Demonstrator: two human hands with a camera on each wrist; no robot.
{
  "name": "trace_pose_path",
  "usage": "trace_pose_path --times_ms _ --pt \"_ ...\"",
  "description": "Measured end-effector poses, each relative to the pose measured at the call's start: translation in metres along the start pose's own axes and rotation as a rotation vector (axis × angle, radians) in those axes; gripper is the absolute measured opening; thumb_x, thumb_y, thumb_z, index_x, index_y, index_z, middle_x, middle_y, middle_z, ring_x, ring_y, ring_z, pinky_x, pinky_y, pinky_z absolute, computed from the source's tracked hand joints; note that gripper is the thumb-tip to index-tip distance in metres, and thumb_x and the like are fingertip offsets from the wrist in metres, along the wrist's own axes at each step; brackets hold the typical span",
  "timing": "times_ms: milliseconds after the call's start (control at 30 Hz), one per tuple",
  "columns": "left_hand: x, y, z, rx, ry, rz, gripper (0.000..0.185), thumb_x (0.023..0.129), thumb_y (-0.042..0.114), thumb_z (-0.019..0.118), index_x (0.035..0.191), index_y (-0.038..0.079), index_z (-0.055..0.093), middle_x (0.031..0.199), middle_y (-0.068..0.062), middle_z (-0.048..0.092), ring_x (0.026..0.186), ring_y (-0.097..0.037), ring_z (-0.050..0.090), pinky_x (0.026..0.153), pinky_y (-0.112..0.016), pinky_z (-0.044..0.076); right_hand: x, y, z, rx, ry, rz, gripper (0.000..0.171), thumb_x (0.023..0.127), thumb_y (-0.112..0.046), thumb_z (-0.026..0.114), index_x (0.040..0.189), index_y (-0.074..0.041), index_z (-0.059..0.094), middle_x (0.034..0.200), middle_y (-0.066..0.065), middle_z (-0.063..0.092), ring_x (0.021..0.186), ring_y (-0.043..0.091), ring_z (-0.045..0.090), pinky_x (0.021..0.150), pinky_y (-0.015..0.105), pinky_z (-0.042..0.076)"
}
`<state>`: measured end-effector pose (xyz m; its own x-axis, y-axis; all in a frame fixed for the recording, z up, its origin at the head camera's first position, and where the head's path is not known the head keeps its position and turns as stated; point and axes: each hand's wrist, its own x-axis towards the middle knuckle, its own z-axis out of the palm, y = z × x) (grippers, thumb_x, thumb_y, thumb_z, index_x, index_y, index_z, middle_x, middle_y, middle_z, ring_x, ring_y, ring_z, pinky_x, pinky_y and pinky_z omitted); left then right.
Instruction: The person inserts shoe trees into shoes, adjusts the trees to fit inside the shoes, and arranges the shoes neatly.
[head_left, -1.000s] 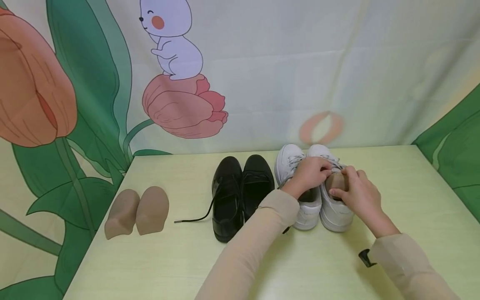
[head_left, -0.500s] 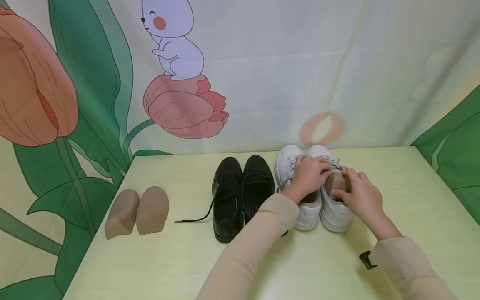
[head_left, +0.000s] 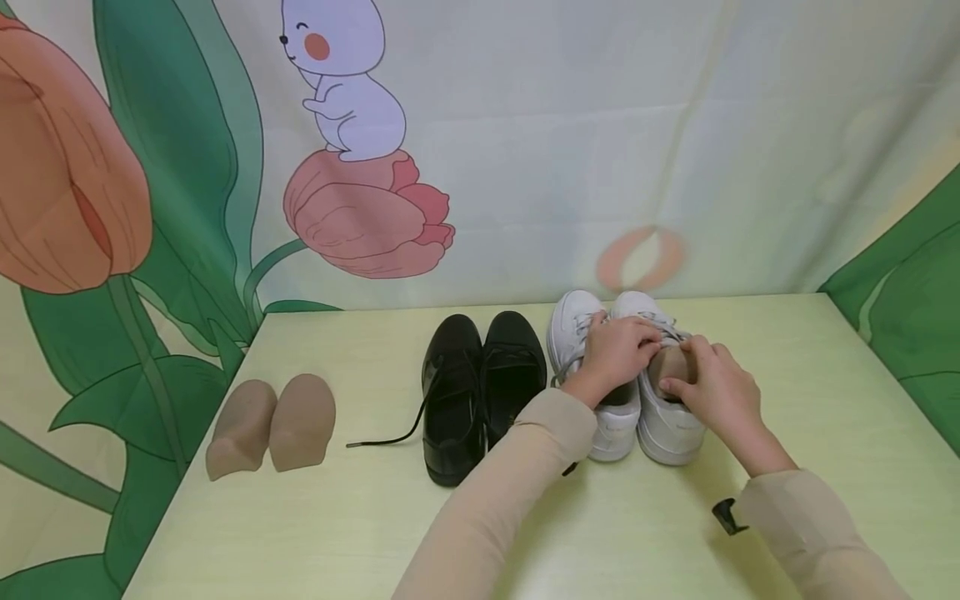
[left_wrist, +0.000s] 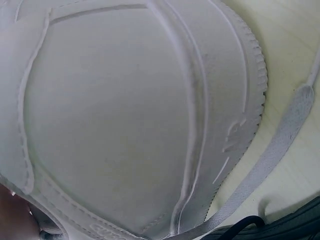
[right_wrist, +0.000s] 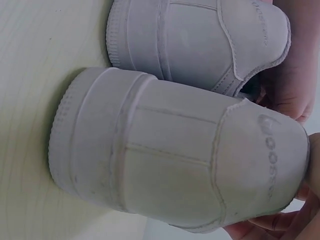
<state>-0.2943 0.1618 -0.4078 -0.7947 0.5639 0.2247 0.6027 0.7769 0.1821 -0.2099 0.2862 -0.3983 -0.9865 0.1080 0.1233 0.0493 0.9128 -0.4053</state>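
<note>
White sneakers (head_left: 630, 392), two, under my hands: left hand (head_left: 617, 350) grips the laces, right hand (head_left: 712, 385) pinches one tan insert (head_left: 670, 365); two black shoes (head_left: 480, 392) at nine o'clock.

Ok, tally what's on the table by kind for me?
White sneakers: 2
Black leather shoes: 2
Tan shoe inserts: 3, with two loose and one in the right sneaker
Total: 7

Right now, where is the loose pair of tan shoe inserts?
In the head view, the tan inserts lie side by side at the table's left, left of the black shoes.
</note>
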Motion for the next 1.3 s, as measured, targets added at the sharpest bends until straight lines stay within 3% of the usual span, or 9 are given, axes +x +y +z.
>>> trace_pose_path --times_ms 200,700,1300 --pt "0.0006 -0.0006 -0.0001 -0.018 0.018 0.004 0.021 0.087 0.037 0.052 0.103 0.034 0.065 0.111 0.019 0.060 0.097 -0.006 0.059 0.076 -0.023 0.046 0.0015 -0.0010 0.0009 -0.001 -0.002 0.010 0.051 0.076 -0.027 0.068 0.113 -0.003 0.044 0.101 0.025 0.050 0.086 0.042 0.052 0.059 0.048 0.038" --pt "0.0006 -0.0007 -0.0012 -0.006 0.031 0.008 0.021 0.087 0.036 0.052 0.102 0.034 0.066 0.110 0.020 0.060 0.099 -0.002 0.058 0.084 -0.026 0.042 0.0040 -0.0006 0.0013 0.000 -0.017 0.018 0.051 0.076 -0.026 0.068 0.114 -0.003 0.043 0.102 0.025 0.048 0.086 0.045 0.052 0.059 0.048 0.038" --pt "-0.0009 0.0002 -0.0032 -0.007 0.028 0.004 0.019 0.087 0.035 0.051 0.098 0.035 0.066 0.101 0.020 0.064 0.090 -0.003 0.061 0.084 -0.027 0.041 0.0090 -0.0021 0.0017 0.003 -0.049 0.038 0.050 0.076 -0.026 0.068 0.111 -0.003 0.042 0.104 0.025 0.047 0.088 0.046 0.051 0.059 0.048 0.038"
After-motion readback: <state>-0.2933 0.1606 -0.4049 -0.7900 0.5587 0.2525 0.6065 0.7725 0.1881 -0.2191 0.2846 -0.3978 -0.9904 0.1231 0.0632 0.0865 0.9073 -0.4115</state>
